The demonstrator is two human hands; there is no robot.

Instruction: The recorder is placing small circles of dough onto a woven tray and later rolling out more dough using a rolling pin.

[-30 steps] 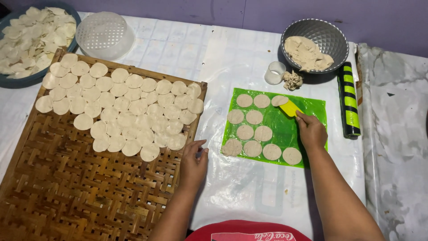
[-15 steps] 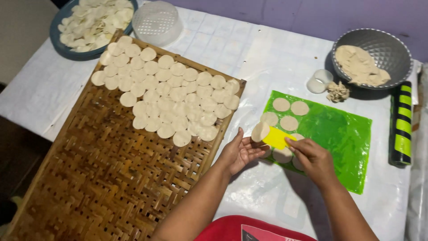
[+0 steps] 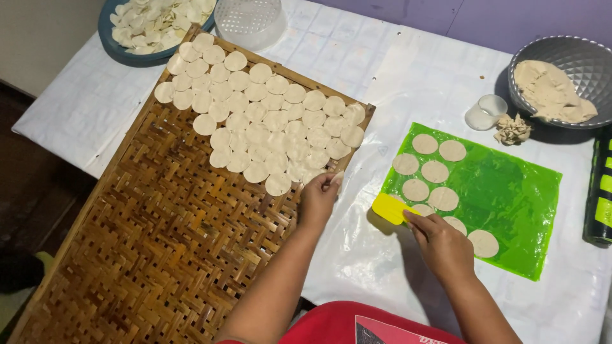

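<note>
Looking down through the head camera, I see my left hand [image 3: 317,199] pinching a thin round pale dough disc [image 3: 334,179] between closed fingertips at the right edge of the woven bamboo tray [image 3: 146,242], just beside the rows of laid-out pale discs [image 3: 268,124] filling its far end. My right hand [image 3: 442,245] grips a yellow plastic scraper [image 3: 390,207], fingers curled shut on it, at the near left corner of the green plastic mat [image 3: 510,191], which lies on the white-covered table [image 3: 357,70] and carries more cut discs [image 3: 435,171].
</note>
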